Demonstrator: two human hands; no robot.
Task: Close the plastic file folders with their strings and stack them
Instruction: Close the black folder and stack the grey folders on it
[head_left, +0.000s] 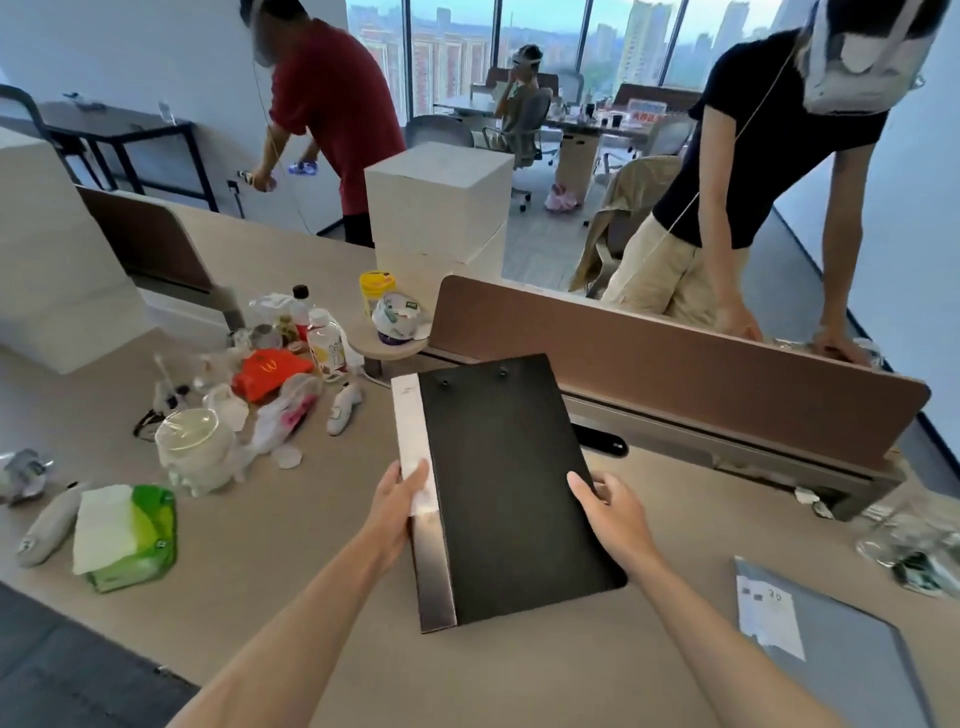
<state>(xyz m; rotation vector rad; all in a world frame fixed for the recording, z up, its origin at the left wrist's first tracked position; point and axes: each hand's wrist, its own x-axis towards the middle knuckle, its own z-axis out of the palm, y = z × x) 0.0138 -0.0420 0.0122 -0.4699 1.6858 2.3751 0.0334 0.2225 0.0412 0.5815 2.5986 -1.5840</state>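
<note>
Both hands hold a black plastic file folder (511, 488) over the middle of the worktop (519, 670), its long edges running away from the person. The left hand (397, 512) grips the folder's pale, shiny spine along the left edge, fingers curled over it. The right hand (613, 506) clasps the right edge, thumb on the black cover and the other fingers tucked beneath. Two small round string buttons (444, 383) sit near the folder's far edge; whether a string is wound on them cannot be told. A grey file folder (831, 639) with a white label lies flat on the worktop well to the right, near the edge of view. To the left lie a green pack of tissues (127, 535), a clear lidded bowl (195, 447), a red paper bag (270, 371) and some bottles (324, 343). A brown desk divider (675, 364) runs behind the black folder.
</note>
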